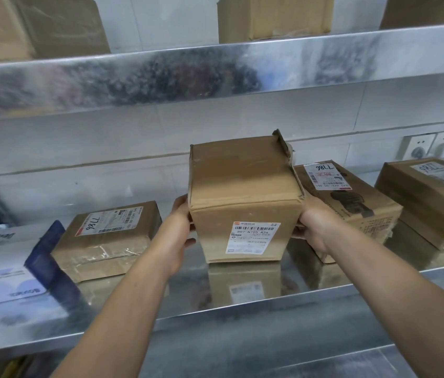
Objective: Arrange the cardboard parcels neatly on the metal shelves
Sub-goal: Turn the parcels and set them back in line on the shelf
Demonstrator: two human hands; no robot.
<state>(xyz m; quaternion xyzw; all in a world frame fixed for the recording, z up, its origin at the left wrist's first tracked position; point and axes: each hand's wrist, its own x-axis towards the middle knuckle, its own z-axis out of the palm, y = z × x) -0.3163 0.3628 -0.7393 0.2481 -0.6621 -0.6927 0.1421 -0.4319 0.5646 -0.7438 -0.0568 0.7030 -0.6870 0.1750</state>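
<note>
The middle parcel [245, 197] is a brown cardboard box in the center of the frame. Its bottom seems to sit on the shiny metal shelf [242, 306], and you can see the box mirrored in the metal right under it. A white label [253, 237] with a bar code is stuck on its front side. One small flap [283, 144] sticks up at its top right corner.

Both hands hold this box. The left hand [181, 216] is on the left side of the box, with the thumb by the front edge and the fingers bent round the lower side. The right hand [312, 218] is on the right side, with its thumb up along the edge and its fingers bent against the box. Both arms reach in from the bottom of the frame.

Left of the box, a little apart from it, lies a flat parcel [106, 238] with shiny tape and a white label on top. Further left, at the frame's edge, is a white and blue box [2, 268].

Just right of the held box is a right parcel [348, 205] with a white label and a dark print on top. The right hand is in front of it. At the far right edge, a far parcel [433, 197] lies on top of another box.

On the white wall behind, at the right, is a wall socket [419, 145].

Across the top of the frame runs an upper shelf [215, 75], and three more brown boxes stand on it, with the middle one [275, 17] above the held box.
</note>
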